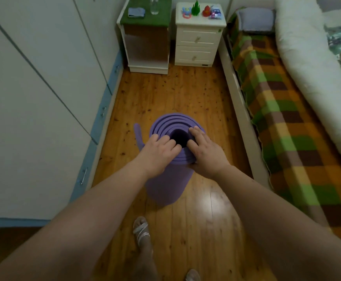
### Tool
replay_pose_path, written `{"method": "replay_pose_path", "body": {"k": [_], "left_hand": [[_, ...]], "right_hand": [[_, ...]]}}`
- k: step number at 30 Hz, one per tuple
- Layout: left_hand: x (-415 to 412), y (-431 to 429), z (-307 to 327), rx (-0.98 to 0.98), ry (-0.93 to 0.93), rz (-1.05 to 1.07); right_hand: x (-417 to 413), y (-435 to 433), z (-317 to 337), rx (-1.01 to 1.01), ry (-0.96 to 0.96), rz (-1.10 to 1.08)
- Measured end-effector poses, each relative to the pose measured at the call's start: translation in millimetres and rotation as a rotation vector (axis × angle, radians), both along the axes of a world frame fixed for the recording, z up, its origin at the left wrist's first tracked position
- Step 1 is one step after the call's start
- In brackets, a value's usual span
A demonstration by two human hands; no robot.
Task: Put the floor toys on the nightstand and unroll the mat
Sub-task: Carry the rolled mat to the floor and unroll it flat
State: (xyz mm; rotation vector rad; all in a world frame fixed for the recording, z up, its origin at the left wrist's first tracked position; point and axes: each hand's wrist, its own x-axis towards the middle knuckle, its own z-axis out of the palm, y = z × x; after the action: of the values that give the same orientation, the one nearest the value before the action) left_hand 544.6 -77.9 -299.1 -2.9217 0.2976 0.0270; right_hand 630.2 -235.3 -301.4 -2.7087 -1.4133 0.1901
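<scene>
A purple mat [166,185], rolled up, stands on end on the wooden floor in front of me. My left hand [158,152] rests on its top rim at the left, fingers curled over the edge toward the hollow core. My right hand [203,151] grips the rim at the right, fingers over the top and thumb down the outer side. The mat's loose outer flap [138,134] sticks out at the left. Far ahead, several small toys sit on the white nightstand [198,45]: a blue-and-pink one [186,12], a green one [195,8], a red one [206,11] and a blue-purple one [216,12].
A second cabinet with a green top [145,21] holds a folded cloth and a glass bottle, left of the nightstand. White wardrobe doors [33,98] line the left. A bed with a checked blanket [277,118] runs along the right. My sandalled feet [142,232] stand near the mat.
</scene>
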Motion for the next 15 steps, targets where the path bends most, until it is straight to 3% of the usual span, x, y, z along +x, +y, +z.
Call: {"method": "replay_pose_path", "body": {"k": [6,11,15], "left_hand": [[-43,-64,5,0.057,-0.022,-0.03],[-62,-83,-12,0.003,0.062,0.054],[-79,-95,-21,0.007,0.083,0.001]], "right_hand": [[-41,-64,-1,0.023,0.01,0.007],[-64,-81,-10,-0.017,0.031,-0.004],[-86,-94,-26,-0.067,0.031,-0.047]]}}
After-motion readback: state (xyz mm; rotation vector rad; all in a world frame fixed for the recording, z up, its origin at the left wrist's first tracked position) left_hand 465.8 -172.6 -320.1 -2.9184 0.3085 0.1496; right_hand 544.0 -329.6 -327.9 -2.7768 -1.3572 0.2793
